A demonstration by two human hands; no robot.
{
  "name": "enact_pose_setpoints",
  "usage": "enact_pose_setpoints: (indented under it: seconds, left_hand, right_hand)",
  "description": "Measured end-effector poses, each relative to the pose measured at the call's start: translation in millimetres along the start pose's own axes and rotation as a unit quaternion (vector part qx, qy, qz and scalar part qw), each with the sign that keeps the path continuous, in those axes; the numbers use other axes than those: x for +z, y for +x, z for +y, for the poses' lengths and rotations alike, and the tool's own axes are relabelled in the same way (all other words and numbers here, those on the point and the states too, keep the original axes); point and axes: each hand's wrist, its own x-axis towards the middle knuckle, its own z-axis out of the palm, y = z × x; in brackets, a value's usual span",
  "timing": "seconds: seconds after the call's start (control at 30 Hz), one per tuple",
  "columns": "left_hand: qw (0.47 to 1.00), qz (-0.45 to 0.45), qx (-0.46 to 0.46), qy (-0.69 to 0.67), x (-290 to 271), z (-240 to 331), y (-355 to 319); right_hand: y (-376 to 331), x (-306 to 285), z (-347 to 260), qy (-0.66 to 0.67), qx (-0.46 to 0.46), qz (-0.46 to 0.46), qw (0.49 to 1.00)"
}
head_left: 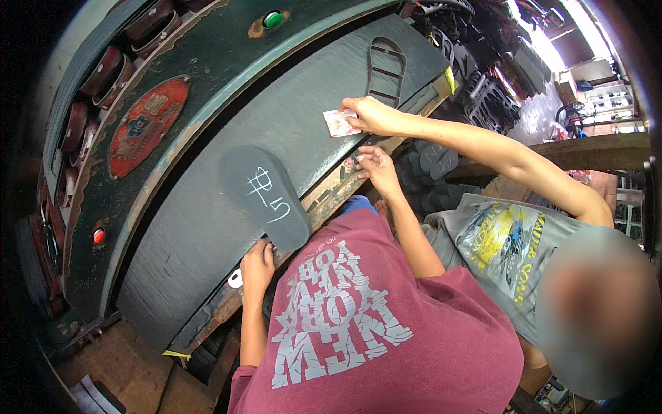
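Note:
A black foam sole (265, 196) with white chalk marks lies on a wide dark rubber sheet (207, 228) on the bed of a green press machine (207, 62). My left hand (257, 268) grips the near end of this sole at the bed's front edge. My right hand (376, 167) hovers at that front edge farther right, fingers loosely apart and holding nothing I can make out. A co-worker in a grey shirt reaches a hand (369, 114) over my right hand and presses a small pale card (338, 123) onto the sheet.
A sole-shaped metal cutting die (386, 69) rests on the sheet's far end. The machine has a green button (274, 19), a red button (98, 235) and a red oval plate (148, 124). Stacked black soles (431, 165) lie below the bench. Racks of soles (483, 90) stand beyond.

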Motion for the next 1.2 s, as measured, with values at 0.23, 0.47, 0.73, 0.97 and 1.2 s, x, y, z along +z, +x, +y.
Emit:
enact_pose_setpoints:
  seconds: [0.23,0.47,0.73,0.97,1.2]
  left_hand:
    - [0.995,0.075,0.054,-0.027,14.4,-15.0,1.4]
    - [0.993,0.071,0.032,-0.094,19.7,-24.8,-0.1]
    - [0.993,0.075,0.042,-0.082,16.5,-26.0,1.0]
    - [0.993,0.068,0.020,-0.098,17.4,-24.1,-0.8]
    - [0.996,0.069,0.047,-0.040,16.0,-16.8,-2.0]
  right_hand:
    - [7.2,24.9,-29.8,-0.222,-0.124,0.068,0.965]
    - [36.4,50.0,-49.9,-0.428,-0.253,0.146,0.855]
    - [51.0,52.4,-64.9,-0.522,-0.172,0.120,0.827]
    - [80.6,46.3,-65.4,-0.540,-0.107,0.060,0.833]
    - [67.3,42.7,-61.9,-0.429,-0.136,0.073,0.890]
